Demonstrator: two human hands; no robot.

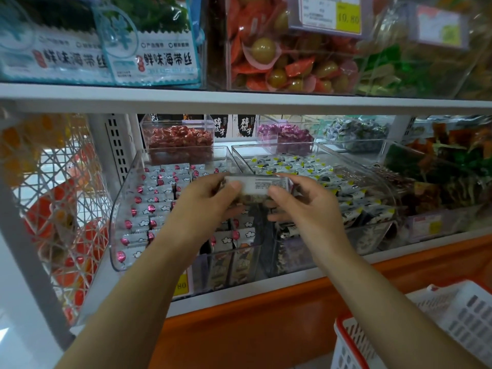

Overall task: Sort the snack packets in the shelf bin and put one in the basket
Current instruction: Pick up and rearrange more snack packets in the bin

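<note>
Person's got one snack packet (257,185) pinched at both ends, left hand (210,201) & right hand (303,203) w/ fingers curled round it, held just over the clear shelf bin (117,206), basket (463,315) well apart at bottom right.

Before us, a clear glossy plastic shelf bin (118,219), shiny film snack packets (153,209), our matt white plastic basket (468,312).

Your view is bright under the shelf (266,101); glare streaks the bin (118,206), edges bow and blur, top corners soft.
</note>
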